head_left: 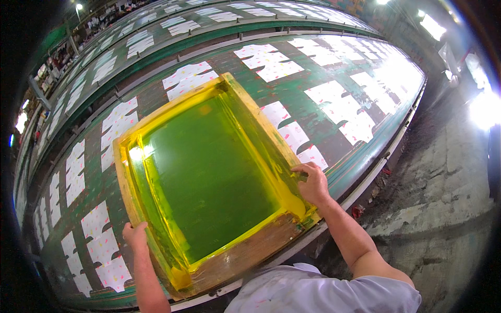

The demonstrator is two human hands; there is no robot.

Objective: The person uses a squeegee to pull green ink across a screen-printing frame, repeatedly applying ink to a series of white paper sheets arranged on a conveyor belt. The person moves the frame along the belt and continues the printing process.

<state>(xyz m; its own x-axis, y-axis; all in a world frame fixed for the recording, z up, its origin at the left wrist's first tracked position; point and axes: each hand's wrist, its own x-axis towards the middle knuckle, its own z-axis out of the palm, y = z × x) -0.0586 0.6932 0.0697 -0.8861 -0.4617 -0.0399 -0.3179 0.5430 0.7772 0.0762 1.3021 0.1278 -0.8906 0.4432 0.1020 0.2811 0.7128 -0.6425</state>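
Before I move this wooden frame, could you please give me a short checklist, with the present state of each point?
1. Left hand on the wooden frame: ok, it holds the left rail.
2. Right hand on the frame: ok, it holds the right rail near the lower corner.
3. Frame not overlapping the white pieces in view: not ok, its right rail hides part of some.
4. Frame flat on the table: cannot tell, its underside is hidden.
5. Green mesh panel undamaged: cannot tell, glare covers its upper left part.
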